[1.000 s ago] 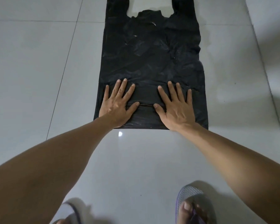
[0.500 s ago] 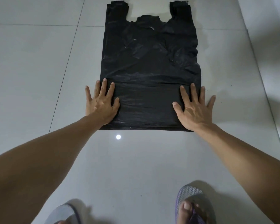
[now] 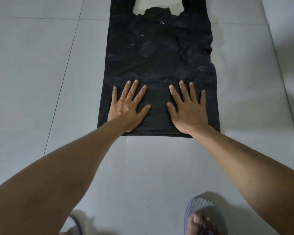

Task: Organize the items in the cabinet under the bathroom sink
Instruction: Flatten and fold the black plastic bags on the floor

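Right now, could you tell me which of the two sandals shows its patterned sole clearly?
The right sandal, under the right forearm, shows a grey zigzag-patterned sole with a purple edge; the left sandal is blurred and mostly hidden.

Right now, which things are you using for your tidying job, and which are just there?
Part of the job:
- black plastic bag, spread flat on the floor
- left hand, pressing flat on the bag's near end
- right hand, pressing flat beside it

Just there:
- tiled floor
- right sandal on the person's foot
- left sandal, only partly in view
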A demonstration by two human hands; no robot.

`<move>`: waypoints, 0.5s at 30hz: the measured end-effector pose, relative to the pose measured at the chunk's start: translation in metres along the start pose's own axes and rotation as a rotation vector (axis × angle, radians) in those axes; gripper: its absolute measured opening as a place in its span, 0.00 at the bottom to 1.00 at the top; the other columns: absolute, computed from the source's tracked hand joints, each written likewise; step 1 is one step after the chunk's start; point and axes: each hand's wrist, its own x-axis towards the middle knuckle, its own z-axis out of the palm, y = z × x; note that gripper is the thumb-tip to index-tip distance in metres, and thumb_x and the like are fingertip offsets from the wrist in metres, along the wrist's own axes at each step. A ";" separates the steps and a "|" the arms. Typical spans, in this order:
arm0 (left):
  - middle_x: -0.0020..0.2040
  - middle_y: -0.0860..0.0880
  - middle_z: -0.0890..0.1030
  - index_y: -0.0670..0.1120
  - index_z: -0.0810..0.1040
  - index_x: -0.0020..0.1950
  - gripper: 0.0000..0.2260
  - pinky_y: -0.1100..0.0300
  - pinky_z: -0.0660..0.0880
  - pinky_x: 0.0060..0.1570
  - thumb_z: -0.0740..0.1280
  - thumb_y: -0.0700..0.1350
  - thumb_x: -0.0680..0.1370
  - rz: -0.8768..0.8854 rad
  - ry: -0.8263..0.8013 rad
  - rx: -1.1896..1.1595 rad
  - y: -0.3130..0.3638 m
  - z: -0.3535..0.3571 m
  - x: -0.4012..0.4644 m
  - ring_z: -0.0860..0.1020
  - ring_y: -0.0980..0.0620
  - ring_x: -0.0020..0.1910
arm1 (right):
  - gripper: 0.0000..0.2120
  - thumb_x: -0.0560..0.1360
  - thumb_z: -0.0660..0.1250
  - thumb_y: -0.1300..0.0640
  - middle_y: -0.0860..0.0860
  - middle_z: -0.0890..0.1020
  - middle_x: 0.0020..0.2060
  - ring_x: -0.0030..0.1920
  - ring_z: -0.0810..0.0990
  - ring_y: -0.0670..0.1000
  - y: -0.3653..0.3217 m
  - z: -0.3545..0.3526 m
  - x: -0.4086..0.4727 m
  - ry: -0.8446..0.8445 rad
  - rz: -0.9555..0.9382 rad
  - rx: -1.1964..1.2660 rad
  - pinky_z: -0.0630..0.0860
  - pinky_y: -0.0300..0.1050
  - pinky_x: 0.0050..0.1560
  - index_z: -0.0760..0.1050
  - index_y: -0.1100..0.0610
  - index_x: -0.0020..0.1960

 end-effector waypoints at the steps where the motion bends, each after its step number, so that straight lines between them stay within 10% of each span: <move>1: 0.80 0.51 0.39 0.56 0.38 0.79 0.32 0.41 0.39 0.75 0.37 0.67 0.78 -0.012 0.002 0.001 -0.006 0.000 -0.001 0.39 0.50 0.78 | 0.29 0.81 0.40 0.37 0.50 0.48 0.80 0.80 0.44 0.57 0.000 0.000 0.000 0.006 0.002 0.002 0.43 0.67 0.76 0.44 0.43 0.80; 15: 0.80 0.51 0.39 0.56 0.39 0.79 0.32 0.41 0.40 0.75 0.41 0.67 0.78 -0.128 -0.026 -0.043 -0.041 -0.004 -0.005 0.39 0.49 0.78 | 0.34 0.78 0.40 0.31 0.50 0.45 0.80 0.79 0.43 0.56 0.045 -0.010 -0.016 -0.057 0.219 0.001 0.44 0.69 0.74 0.44 0.44 0.80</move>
